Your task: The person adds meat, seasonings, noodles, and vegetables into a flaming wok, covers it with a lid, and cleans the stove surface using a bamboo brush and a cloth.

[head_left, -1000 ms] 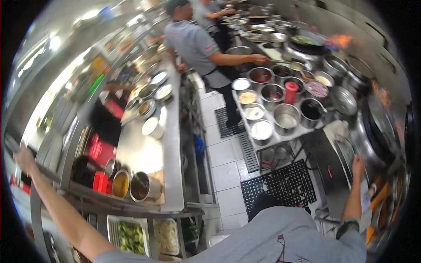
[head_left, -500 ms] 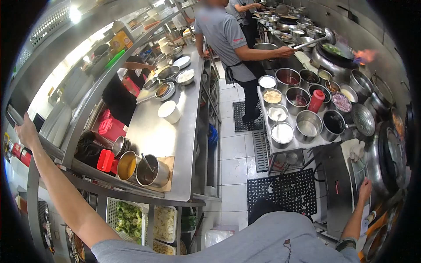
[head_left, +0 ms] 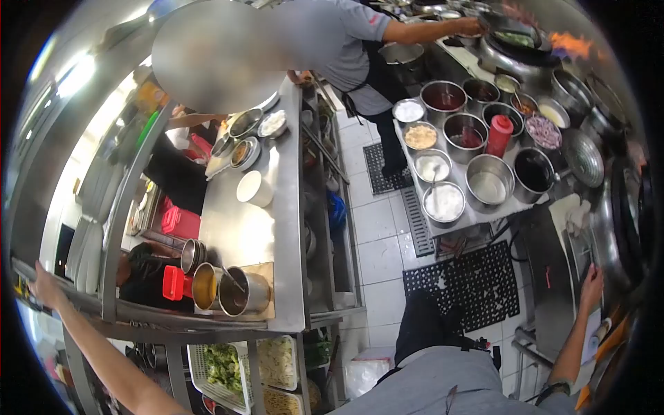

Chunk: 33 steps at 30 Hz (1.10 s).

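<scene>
At the far left my left hand (head_left: pixel 47 285) is closed around the edge of a steel shelf (head_left: pixel 83 296), its arm stretched out. My right hand (head_left: pixel 592 283) is low at the right, beside the steel wok range (head_left: pixel 564 259). Its fingers are curled together at the range's front edge, and whatever they may hold cannot be made out. A pale cloth (head_left: pixel 575 220) lies just beyond that hand. Left of centre, a pot of yellow liquid (head_left: pixel 206 285) and a pot with a ladle (head_left: pixel 243 290) stand on the steel counter (head_left: pixel 287 277).
A side table holds several steel pots, a red squeeze bottle (head_left: pixel 499 135) and a perforated ladle (head_left: pixel 582 159). Flames (head_left: pixel 577 45) rise behind a co-worker's wok. That person (head_left: pixel 366 83) stands in the aisle. Black mats (head_left: pixel 460 283) cover some floor tiles. Vegetable baskets (head_left: pixel 221 370) sit below the counter.
The view has shifted and tilted. My left hand appears lower in it, still at the shelf edge; my right hand is still by the range. The co-worker appears closer, and the flames look bigger.
</scene>
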{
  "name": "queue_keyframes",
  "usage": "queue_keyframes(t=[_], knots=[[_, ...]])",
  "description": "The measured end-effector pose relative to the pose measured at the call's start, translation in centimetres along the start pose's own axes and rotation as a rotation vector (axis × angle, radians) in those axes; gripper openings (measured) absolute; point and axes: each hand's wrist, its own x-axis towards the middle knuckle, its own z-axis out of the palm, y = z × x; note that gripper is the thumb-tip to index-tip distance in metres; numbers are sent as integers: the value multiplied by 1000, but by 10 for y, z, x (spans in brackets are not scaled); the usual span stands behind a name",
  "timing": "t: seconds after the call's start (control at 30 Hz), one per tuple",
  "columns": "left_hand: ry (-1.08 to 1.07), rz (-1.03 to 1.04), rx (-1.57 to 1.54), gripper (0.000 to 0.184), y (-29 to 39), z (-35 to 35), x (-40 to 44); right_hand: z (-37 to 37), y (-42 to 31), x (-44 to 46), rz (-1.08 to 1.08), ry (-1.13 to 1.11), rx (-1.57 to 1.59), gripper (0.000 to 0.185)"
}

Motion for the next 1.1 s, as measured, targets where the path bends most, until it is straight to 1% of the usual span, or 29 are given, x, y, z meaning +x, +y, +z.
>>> queue_keyframes(t=[0.03,0.1,0.2,0.3,0.4,0.53,0.6,0.63,0.67,0.7,0.73,0.77,0.8,0.83,0.9,0.93,0.97,1.03,1.1], knots=[[-45,-12,-45,99,19,-25,-20,1,3,-3,8,-5,-27,60],[-36,-23,-100,98,33,-46,-40,4,1,0,12,-6,-71,62],[-22,71,-115,98,-2,-19,-10,-1,-9,-3,52,-11,-149,63],[-71,116,-80,92,-13,-20,4,0,-8,-5,16,42,-194,63],[-241,256,-39,82,-5,-37,-2,10,6,-1,25,66,-243,62],[-240,335,-21,66,-3,-47,1,13,4,-2,4,124,-254,60],[-211,355,-5,58,2,-44,-2,-5,-24,-9,64,87,-126,59],[-187,362,11,55,10,-42,-11,-20,-46,-19,88,96,-134,58],[-156,344,44,52,20,-47,-21,-19,-46,-18,128,110,-134,55],[-132,325,49,48,31,-47,-29,-33,-57,-20,104,58,-142,53],[-115,298,52,45,39,-49,-35,-45,-70,-25,146,28,-119,52],[-102,264,50,43,39,-48,-40,-32,-51,-21,27,116,-84,51],[-99,239,39,40,43,-48,-44,-43,-57,-23,48,52,-17,49],[-94,224,30,38,44,-48,-45,-53,-61,-25,101,-57,29,50],[-88,189,1,36,41,-49,-49,-30,-42,-38,-200,264,-53,50],[-89,200,-16,36,41,-47,-50,-39,-47,-54,-235,299,-10,49],[-89,210,-31,35,40,-45,-52,-52,-70,-74,-272,334,35,49],[-88,234,-44,34,38,-46,-57,-62,-94,-129,-207,176,401,45],[-75,277,-39,34,40,-48,-63,-72,-105,-204,-179,-19,559,44]])
